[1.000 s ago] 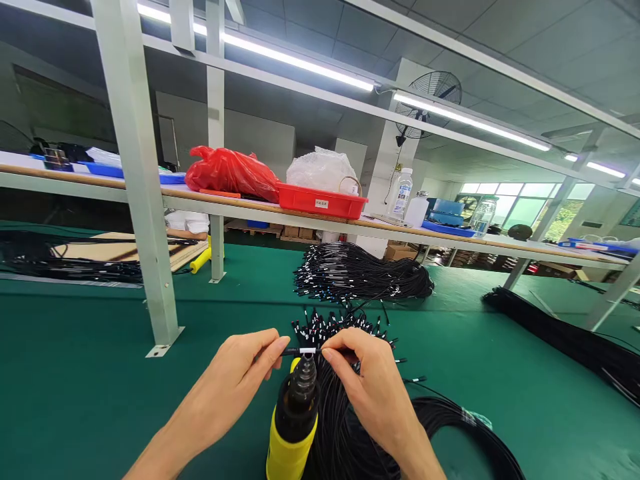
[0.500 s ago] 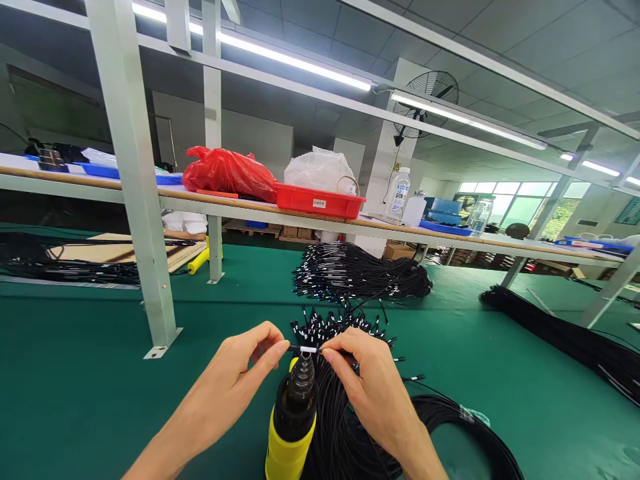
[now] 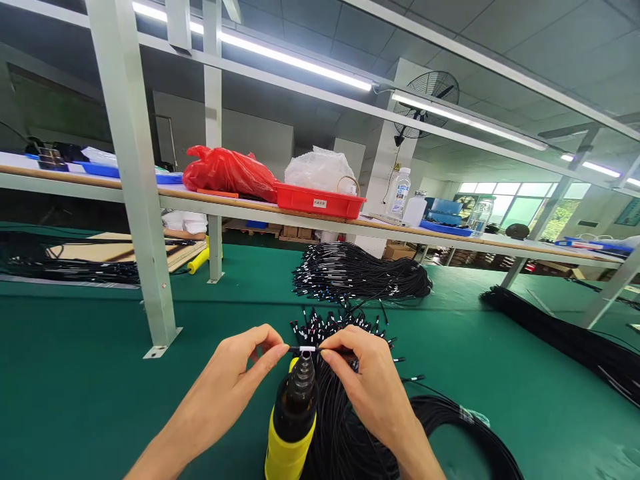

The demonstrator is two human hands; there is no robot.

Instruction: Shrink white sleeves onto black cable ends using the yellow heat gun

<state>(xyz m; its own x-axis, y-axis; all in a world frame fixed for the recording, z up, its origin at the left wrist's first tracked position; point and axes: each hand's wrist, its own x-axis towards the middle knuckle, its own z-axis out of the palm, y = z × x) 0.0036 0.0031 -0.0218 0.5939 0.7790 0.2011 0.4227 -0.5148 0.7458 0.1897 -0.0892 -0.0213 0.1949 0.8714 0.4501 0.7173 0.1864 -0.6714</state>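
Observation:
Between my two hands a thin black cable [image 3: 295,349] is stretched level, with a short white sleeve [image 3: 307,349] around its middle. My left hand [image 3: 250,367] pinches its left end between thumb and forefinger. On the other side my right hand [image 3: 363,367] pinches it just past the sleeve. Directly below the sleeve points the dark stepped nozzle of a yellow heat gun [image 3: 290,440], which stands upright with its tip very close to the cable. Whether they touch I cannot tell. Behind and under my right hand lie black cables [image 3: 333,427] with white-marked ends.
A big bundle of black cables [image 3: 365,270] lies farther back on the green table [image 3: 225,300]. A white metal post [image 3: 135,180] rises at left. The shelf above holds a red tray [image 3: 320,201], a red bag [image 3: 230,175] and bottles. Another cable bundle [image 3: 560,340] lies at right.
Almost nothing has moved. My hands and the cable have shifted very slightly to the left, still over the nozzle.

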